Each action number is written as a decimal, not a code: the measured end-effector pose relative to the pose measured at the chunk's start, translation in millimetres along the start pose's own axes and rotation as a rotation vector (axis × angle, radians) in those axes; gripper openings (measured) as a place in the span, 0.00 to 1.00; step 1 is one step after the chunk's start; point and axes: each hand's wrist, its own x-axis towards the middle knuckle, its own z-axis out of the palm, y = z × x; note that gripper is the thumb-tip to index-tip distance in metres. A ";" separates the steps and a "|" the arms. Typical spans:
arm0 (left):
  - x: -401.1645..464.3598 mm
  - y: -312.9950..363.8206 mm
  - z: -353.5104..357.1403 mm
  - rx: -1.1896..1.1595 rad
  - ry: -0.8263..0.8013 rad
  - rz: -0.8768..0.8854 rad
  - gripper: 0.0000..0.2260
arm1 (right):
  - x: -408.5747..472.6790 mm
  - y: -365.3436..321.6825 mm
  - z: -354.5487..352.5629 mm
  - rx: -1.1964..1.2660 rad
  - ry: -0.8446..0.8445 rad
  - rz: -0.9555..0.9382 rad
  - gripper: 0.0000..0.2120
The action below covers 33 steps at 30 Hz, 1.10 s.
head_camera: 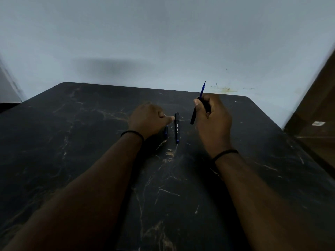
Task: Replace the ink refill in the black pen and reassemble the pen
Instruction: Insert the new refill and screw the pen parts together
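Note:
My right hand [212,116] is raised above the black marble table [90,142] and grips a black pen barrel [193,117] with a blue ink refill [202,89] sticking out of its upper end. A second black pen [177,128] with a blue tip lies on the table between my hands. My left hand [149,121] rests on the table just left of that pen, fingers curled, thumb tip close to the pen's upper end. A small blue part [166,130] shows under the left hand; whether the hand holds it is unclear.
The table's far edge meets a pale wall [163,42]. A brown wooden panel [319,105] stands at the right. Black bands sit on both wrists.

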 end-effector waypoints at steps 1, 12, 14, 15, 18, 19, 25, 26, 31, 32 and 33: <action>-0.2 1.8 -0.2 0.024 -0.031 0.003 0.21 | 0.0 0.4 0.3 0.000 0.000 0.002 0.08; 1.2 9.0 -9.1 0.190 -0.079 -0.127 0.16 | 0.1 0.3 -0.5 -0.016 -0.047 0.001 0.09; -1.2 9.5 -7.8 -0.003 0.009 -0.183 0.15 | -0.1 0.2 -0.8 -0.048 -0.066 -0.018 0.08; -1.9 8.9 -7.2 -0.169 0.065 -0.219 0.15 | -0.3 0.9 -0.9 -0.057 -0.086 -0.030 0.08; 0.7 5.8 -7.6 -0.620 0.300 -0.363 0.16 | -1.4 6.3 1.1 -0.072 -0.220 -0.032 0.10; 2.4 5.2 -8.0 -0.726 0.359 -0.415 0.17 | -2.3 8.4 3.1 -0.085 -0.272 -0.025 0.11; 9.3 4.6 -5.1 -0.912 0.458 -0.503 0.15 | -6.3 15.8 17.2 -0.092 -0.417 0.012 0.09; 9.8 5.3 -4.2 -0.909 0.460 -0.494 0.15 | -6.2 16.4 17.3 -0.087 -0.418 0.011 0.09; 10.1 7.9 -0.8 -0.862 0.446 -0.471 0.13 | -7.4 16.2 15.7 -0.072 -0.441 0.008 0.05; 9.8 8.4 -0.3 -0.857 0.436 -0.467 0.13 | -7.4 15.6 15.3 -0.069 -0.456 0.009 0.05; 9.4 8.7 0.2 -0.852 0.430 -0.461 0.12 | -7.8 15.0 14.7 -0.069 -0.473 0.010 0.06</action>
